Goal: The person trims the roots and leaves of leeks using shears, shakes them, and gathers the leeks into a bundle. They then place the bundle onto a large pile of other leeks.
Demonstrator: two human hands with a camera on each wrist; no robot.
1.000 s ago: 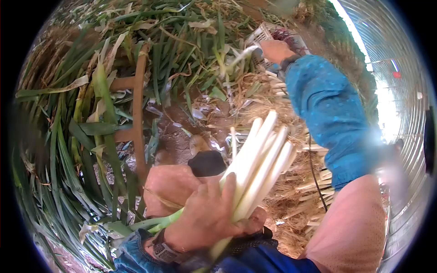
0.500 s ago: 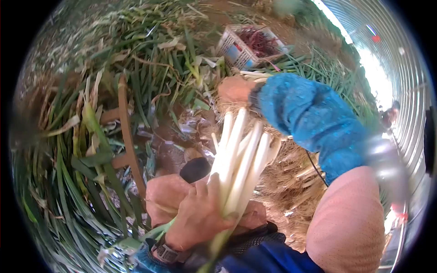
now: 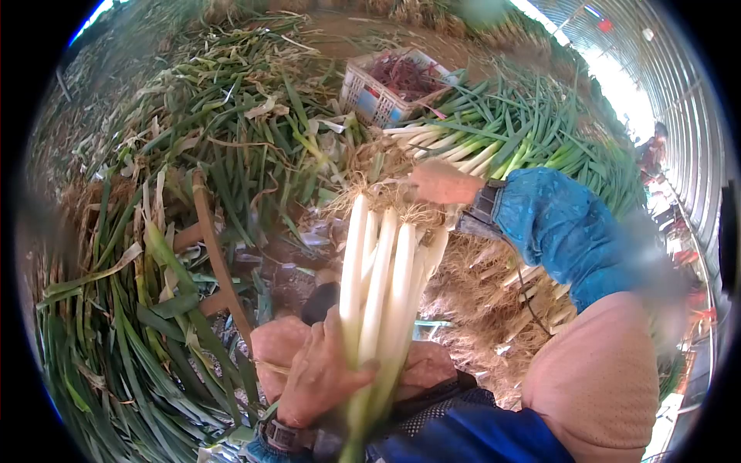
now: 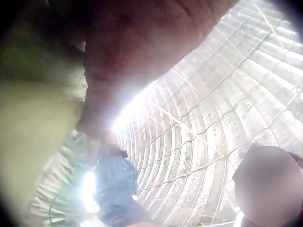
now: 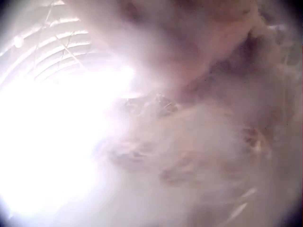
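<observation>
My left hand (image 3: 320, 378) grips a bundle of thick green onions (image 3: 376, 285) in the head view, its fingers and thumb round the pale lower shafts. The white stalks stand upright, with their stringy roots (image 3: 413, 214) at the top. My right hand (image 3: 446, 184), in a blue sleeve, is at those root ends; its fingertips are hidden, and I cannot tell whether they grip anything. The left wrist view shows the left hand (image 4: 142, 52) close up beside a pale stalk (image 4: 35, 142). Haze blurs the right hand (image 5: 184, 42) in the right wrist view.
A plastic crate (image 3: 367, 100) of reddish strands stands at the back. Trimmed onions (image 3: 509, 131) lie right of it, and more rooty stalks (image 3: 494, 309) beneath my right arm. Long green onions (image 3: 131, 324) fill the left, against a wooden frame (image 3: 212, 247).
My right hand has come back from near the crate to the root ends of the bundle. The left hand keeps its grip, and the bundle has become more upright. The view has shifted.
</observation>
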